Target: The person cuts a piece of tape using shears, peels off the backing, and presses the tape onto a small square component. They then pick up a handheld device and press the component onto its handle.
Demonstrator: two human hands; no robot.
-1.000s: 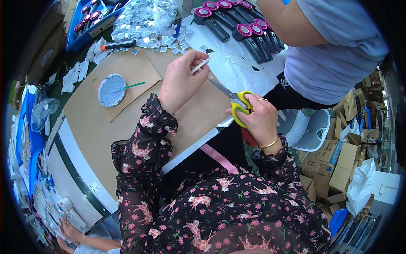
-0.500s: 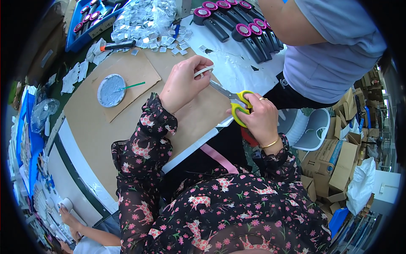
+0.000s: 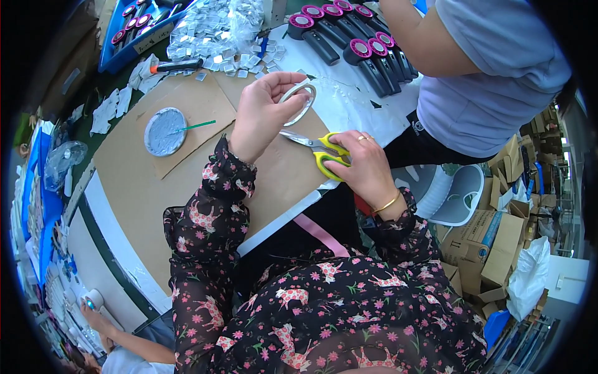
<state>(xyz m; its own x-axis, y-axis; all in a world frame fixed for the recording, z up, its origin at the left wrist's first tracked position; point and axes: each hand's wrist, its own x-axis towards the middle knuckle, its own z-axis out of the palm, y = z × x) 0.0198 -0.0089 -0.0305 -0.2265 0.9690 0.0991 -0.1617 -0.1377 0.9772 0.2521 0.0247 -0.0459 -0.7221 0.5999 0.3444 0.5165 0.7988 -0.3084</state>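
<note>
Raised above the brown cardboard sheet (image 3: pixel 274 181), my left hand (image 3: pixel 265 115) pinches a thin white ring (image 3: pixel 313 103) that resembles a narrow roll of tape. My right hand (image 3: pixel 367 168) is closed on the yellow handles of a pair of scissors (image 3: pixel 299 138). Their blades point left, below the ring, and are slightly apart. To the left, a round dish of grey paste (image 3: pixel 163 140) with a thin green stick (image 3: pixel 199 125) in it rests on a smaller cardboard piece (image 3: pixel 180 156).
Small square mirror-like pieces (image 3: pixel 218 37) are heaped at the back, beside a black-and-orange cutter (image 3: pixel 177 65). Black handled devices with pink rings (image 3: pixel 370 56) lie back right, near another person (image 3: pixel 486 81). A blue crate (image 3: pixel 121 47) stands far left; cartons (image 3: pixel 498 249) are at right.
The white ring has turned so that its opening shows. My right hand has moved left with the scissors, bringing them lower over the cardboard.
</note>
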